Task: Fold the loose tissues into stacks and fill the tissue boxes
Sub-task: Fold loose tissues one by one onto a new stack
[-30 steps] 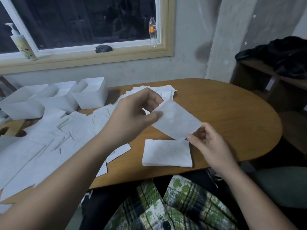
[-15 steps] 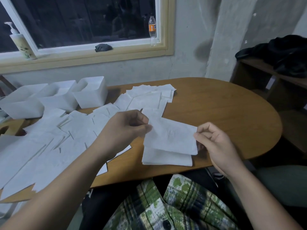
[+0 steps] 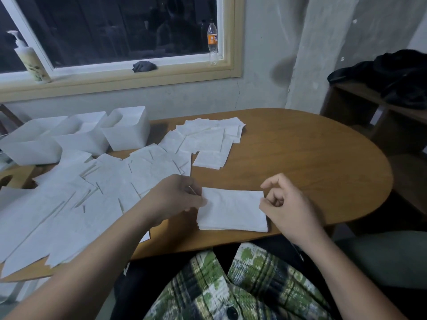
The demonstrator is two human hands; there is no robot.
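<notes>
Left hand [image 3: 175,199]: fingers [image 3: 201,200] curled, tips bunched narrow and pinching the left edge of the top tissue [image 3: 233,204]. Right hand [image 3: 286,204]: curled loosely with gaps between the fingers, index finger [image 3: 271,181] lifted clear, a lower fingertip just touching the tissue's right edge, nothing gripped

Top tissue lies flat and square on the stack [image 3: 231,226], a neat folded pile near the front edge of the surface [image 3: 300,162], between the two hands. Layer edges show along the stack's front side

Left of the stack: loose tissues [image 3: 69,204] spread wide and overlapping, some hanging past the front-left edge of the surface. A smaller scatter of tissues [image 3: 208,137] sits further back, toward the wall

Back left: three white boxes in a row, touching or nearly so, open tops: right box [image 3: 129,135], middle box [image 3: 80,137], left box [image 3: 27,146]. Contents too pale to tell

Window sill behind: pump bottle [image 3: 32,61] at left, crumpled dark cloth [image 3: 144,66] mid-sill, drink bottle [image 3: 213,42] with orange label at the right end

Far right: wooden shelf [image 3: 360,107] with dark clothes [image 3: 397,75] heaped on top. Green plaid fabric [image 3: 231,285] on the person's lap, below the surface edge
</notes>
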